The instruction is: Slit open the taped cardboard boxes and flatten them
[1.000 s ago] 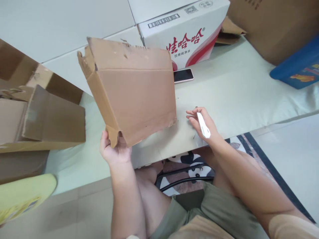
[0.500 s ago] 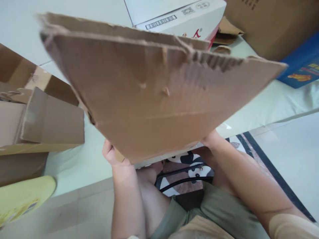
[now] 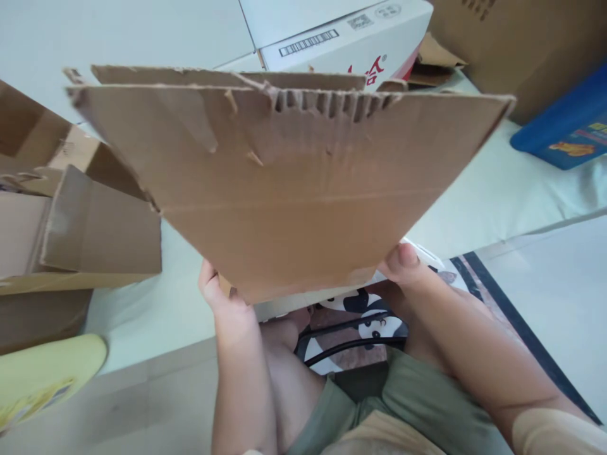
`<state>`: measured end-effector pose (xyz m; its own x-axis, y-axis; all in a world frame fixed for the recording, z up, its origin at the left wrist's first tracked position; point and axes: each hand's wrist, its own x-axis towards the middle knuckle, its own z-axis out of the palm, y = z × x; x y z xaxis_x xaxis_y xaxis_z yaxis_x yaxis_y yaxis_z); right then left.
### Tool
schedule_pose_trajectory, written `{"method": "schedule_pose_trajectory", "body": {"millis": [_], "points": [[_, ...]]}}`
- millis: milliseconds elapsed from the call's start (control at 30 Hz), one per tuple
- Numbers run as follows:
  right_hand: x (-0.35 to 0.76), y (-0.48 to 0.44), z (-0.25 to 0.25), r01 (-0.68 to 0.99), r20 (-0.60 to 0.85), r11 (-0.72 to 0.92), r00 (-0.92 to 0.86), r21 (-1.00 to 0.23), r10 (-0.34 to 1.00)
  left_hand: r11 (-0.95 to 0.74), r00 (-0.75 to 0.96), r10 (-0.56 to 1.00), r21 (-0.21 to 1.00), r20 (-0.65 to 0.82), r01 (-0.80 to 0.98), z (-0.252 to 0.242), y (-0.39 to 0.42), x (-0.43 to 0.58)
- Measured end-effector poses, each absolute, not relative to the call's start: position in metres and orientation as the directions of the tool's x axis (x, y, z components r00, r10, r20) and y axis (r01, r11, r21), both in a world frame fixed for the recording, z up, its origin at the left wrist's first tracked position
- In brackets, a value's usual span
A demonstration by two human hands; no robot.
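A brown cardboard box [image 3: 294, 215] fills the middle of the head view, tilted, with its near side facing me. Its top flap edge is torn and shows bare corrugation. My left hand [image 3: 225, 297] grips the lower left corner, and its fingers curl out of sight behind the cardboard. At the lower right corner my right hand [image 3: 401, 262] is closed on the box too, thumb showing and the other fingers mostly hidden. What is inside the box cannot be seen.
Open cardboard boxes [image 3: 99, 227] stand at the left, near a yellow container [image 3: 52, 373]. Behind are a white printed carton [image 3: 341, 44] and a large brown carton [image 3: 512, 50]. A blue container [image 3: 564, 133] lies at the right on a pale green cloth [image 3: 478, 196].
The box has swung slightly left and levelled, its torn top edge moving lower at the left. My right thumb now shows more clearly. Both hands keep their hold.
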<state>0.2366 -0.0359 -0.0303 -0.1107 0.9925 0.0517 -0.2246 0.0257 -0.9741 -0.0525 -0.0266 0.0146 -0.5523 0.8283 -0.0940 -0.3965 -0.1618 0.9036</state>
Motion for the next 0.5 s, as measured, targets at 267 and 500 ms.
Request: {"method": "schedule_pose_trajectory", "body": {"millis": [267, 500], "points": [[0.2372, -0.0318, -0.026, -0.397, 0.087, 0.031, -0.125, -0.917, 0.988, -0.112, -0.494, 0.865, 0.928, -0.084, -0.354, 0.0167, -0.0271, -0.0514], [0.2405, -0.0353, -0.0187, -0.35, 0.008, -0.054, -0.174, -0.935, 0.985, -0.088, -0.471, 0.876, 0.924, -0.107, -0.372, 0.023, -0.0273, -0.0478]]}}
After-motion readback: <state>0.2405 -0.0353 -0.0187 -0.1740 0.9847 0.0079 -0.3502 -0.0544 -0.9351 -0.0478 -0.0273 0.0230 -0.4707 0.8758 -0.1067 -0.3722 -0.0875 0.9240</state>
